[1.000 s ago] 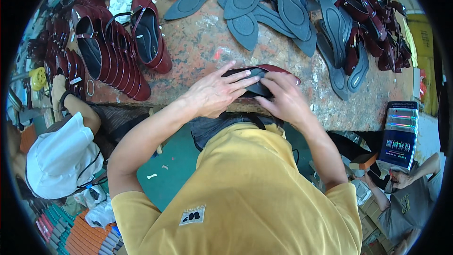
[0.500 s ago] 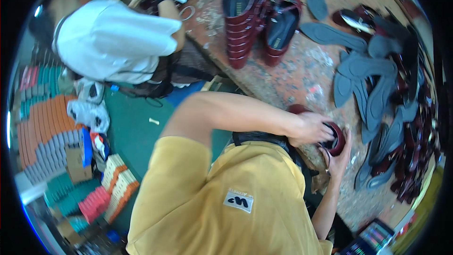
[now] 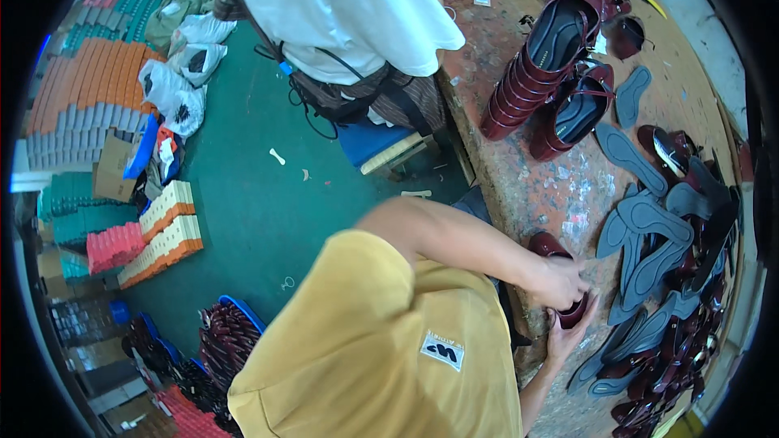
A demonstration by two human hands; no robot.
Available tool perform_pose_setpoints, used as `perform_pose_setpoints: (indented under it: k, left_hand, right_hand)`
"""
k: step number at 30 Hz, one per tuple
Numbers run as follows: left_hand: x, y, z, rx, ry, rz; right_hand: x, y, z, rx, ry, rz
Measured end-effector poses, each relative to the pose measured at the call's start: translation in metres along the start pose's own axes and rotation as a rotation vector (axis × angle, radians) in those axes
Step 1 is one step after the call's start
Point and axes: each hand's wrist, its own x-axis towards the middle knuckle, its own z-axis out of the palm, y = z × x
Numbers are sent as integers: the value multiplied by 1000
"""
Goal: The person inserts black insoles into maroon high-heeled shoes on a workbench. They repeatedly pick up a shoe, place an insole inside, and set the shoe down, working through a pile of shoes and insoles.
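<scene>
At the near edge of the desk (image 3: 519, 186) we see the left hand (image 3: 560, 282) and the right hand (image 3: 568, 339) together grasping a dark red shoe part (image 3: 560, 276), glossy and curved, held just over the edge. Its middle is hidden under the fingers. Grey insoles (image 3: 641, 235) crowd the surface just beyond; stacked dark red sandals (image 3: 535, 73) stand farther off. A seated co-worker (image 3: 349, 8) is cut off above.
</scene>
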Motion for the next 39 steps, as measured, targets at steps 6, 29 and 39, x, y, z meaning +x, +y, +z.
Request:
perform_pose_setpoints:
  k: [6,29,39]
  left_hand:
    - [-68,-54,-50,-637,307,-427]
    - [-115,-46,-51,-540,282,-378]
    - [-157,-85,-127,29,1328,-686]
  right_hand:
    - [13,-33,-31,-525,-181,-340]
    - [14,-77,-69,-493,-57,-378]
    - [26,-8,-15,126,371,-11]
